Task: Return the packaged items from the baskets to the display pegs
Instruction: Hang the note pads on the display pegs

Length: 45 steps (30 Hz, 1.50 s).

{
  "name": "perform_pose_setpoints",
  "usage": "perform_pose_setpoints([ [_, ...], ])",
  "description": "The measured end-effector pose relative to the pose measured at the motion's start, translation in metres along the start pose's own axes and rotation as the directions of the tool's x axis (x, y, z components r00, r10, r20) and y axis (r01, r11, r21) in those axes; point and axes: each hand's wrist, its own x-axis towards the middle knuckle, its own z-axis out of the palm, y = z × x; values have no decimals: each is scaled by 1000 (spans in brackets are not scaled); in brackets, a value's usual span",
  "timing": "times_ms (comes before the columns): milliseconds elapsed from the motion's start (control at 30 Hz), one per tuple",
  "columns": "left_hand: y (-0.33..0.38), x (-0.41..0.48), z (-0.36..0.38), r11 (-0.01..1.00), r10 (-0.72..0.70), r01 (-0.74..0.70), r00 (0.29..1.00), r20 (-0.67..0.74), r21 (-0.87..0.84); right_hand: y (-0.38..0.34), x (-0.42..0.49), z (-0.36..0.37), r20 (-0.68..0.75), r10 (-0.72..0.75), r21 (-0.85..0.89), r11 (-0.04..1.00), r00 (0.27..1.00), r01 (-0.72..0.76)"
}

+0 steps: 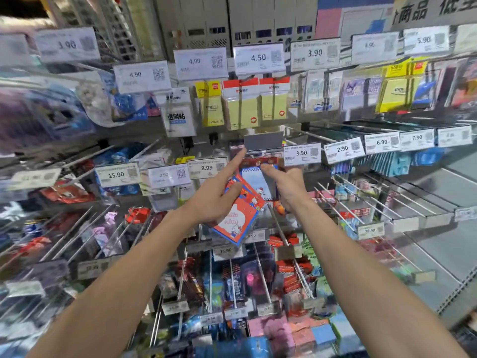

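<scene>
Shop display wall [438, 254] of stationery on metal pegs, price tags on every row, edges blurred. Nearest to us, at the bottom, pink and blue boxes [296, 334] sit in a row. Both our forearms reach up into the middle of the wall. Left hand [214, 200] grips a fanned stack of red cartoon-cat packs [237, 215], tilted, thumb on the front and lower fingers curled under; its index finger is straight, its tip at the left edge of the grey label flap [263, 142]. Right hand [289, 187], just beside it, holds a blue-and-white pack [259, 182] upright right under that flap, fingers curled behind and index finger laid across the top edge. We cannot tell if this pack's hole is on the peg. The flap is tipped up, blank side toward us. The 3.90 tag [302, 153] hangs just right of it and the 8.99 tag [207, 167] to its left. Bare pegs [387, 197] run along the right side. Farther up, yellow sticky-note packs [241, 109] hang under the 4.50 tag [258, 58].
</scene>
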Motion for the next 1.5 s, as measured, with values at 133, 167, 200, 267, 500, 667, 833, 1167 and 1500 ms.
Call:
perform_pose_setpoints([
  [133,-4,0,5,1000,22,-22,1000,-10,4,7,19,6,-140,82,-104,990,987,-97],
  [167,-6,0,7,1000,29,-29,1000,-10,1,7,25,9,-174,114,-101,986,978,-133],
  [200,-8,0,8,999,32,-32,999,-8,-3,12,33,9,-190,158,-104,978,969,-180],
  [267,-12,0,9,999,36,-36,999,0,-16,15,39,10,-195,260,-140,947,946,-289],
  [500,-15,-1,0,998,22,-21,1000,21,-66,18,40,11,-130,379,-317,860,916,-400],
  [667,-15,1,5,996,3,-6,999,-40,-89,15,6,4,104,305,-360,899,947,-250],
  [833,-11,-4,10,985,-42,25,995,-92,-172,-3,-33,-2,382,246,-269,952,891,-148],
  [1167,3,-1,23,918,-127,73,985,-116,-389,2,-58,-26,161,161,-210,970,974,-125],
  [1500,0,-7,15,960,-86,44,986,-141,-277,-18,-58,-41,-41,201,168,967,979,-191],
])
